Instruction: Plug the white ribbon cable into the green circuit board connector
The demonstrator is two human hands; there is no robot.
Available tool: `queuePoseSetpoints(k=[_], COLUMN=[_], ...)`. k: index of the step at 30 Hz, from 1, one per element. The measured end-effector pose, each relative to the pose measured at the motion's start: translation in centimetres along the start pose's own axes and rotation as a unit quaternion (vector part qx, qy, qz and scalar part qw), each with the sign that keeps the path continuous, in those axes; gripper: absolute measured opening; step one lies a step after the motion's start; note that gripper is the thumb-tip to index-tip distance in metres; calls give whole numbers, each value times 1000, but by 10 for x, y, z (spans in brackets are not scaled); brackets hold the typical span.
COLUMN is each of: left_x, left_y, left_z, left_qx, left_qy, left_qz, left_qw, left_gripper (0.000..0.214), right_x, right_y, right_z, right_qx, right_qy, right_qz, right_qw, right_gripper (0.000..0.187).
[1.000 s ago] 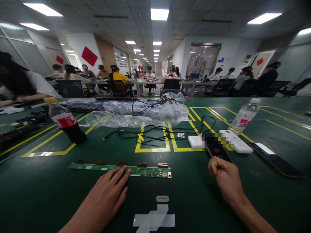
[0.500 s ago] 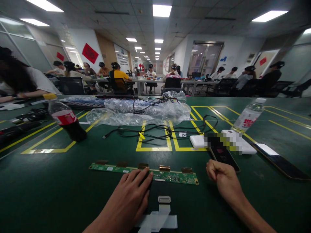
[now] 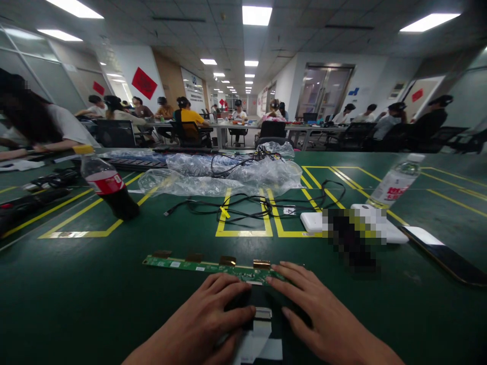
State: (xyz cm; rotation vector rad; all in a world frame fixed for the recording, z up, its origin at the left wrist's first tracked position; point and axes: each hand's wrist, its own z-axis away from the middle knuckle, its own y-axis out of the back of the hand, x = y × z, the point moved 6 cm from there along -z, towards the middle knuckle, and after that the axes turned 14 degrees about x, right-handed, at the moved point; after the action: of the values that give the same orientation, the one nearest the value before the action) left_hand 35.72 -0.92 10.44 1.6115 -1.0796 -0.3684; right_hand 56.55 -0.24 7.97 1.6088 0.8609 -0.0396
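A long, narrow green circuit board (image 3: 178, 262) lies on the green table, with copper-coloured flexible tabs along its far edge. My left hand (image 3: 209, 314) rests at the board's near edge, fingers apart, one fingertip at the white flat-cable connector (image 3: 263, 313). Below that connector, the white flat ribbon cable (image 3: 256, 337) lies partly under my left hand. Over the right end of the board, my right hand (image 3: 312, 304) is open, its fingertips on or just above the board and covering part of it. Its thumb points toward the connector without touching it.
Behind the board lie a black cable (image 3: 243, 218) and clear plastic wrap (image 3: 228, 172). A cola bottle (image 3: 110, 185) stands left; a clear bottle (image 3: 397, 180), white devices (image 3: 376, 223) and a phone (image 3: 449, 253) are right. A person (image 3: 41, 116) leans over the table at left.
My right hand has moved left and opened from a fist, onto the board's right end. My left hand has shifted nearer me, its fingers off the board's middle and toward the connector.
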Motion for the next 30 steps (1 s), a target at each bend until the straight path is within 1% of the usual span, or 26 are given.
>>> queuePoseSetpoints(k=[3, 7, 10, 14, 18, 22, 30], left_x=[-7, -18, -27, -33, -33, -32, -32], left_y=[-3, -8, -13, -20, -22, -22, -21], left_z=[3, 9, 13, 14, 12, 10, 10], left_qx=[-9, -4, 0, -3, -2, 1, 8], left_qy=[23, 44, 64, 76, 74, 69, 64], left_qz=[-16, -29, -38, -40, -51, -58, -39], left_qw=[1000, 999, 997, 996, 996, 996, 997], left_gripper=[56, 61, 61, 60, 61, 61, 58], right_x=[4, 6, 5, 4, 2, 3, 6], right_y=[-5, 0, 4, 5, 3, 0, -6], right_z=[1, 0, 1, 3, 3, 3, 4], right_qx=[-56, -78, -85, -92, -78, -59, -77], right_qy=[-30, -31, -19, -9, -1, 6, -6], right_qz=[3, 4, 4, 8, 9, 14, 39], right_qw=[998, 996, 996, 996, 997, 998, 996], right_gripper=[56, 54, 56, 57, 56, 58, 57])
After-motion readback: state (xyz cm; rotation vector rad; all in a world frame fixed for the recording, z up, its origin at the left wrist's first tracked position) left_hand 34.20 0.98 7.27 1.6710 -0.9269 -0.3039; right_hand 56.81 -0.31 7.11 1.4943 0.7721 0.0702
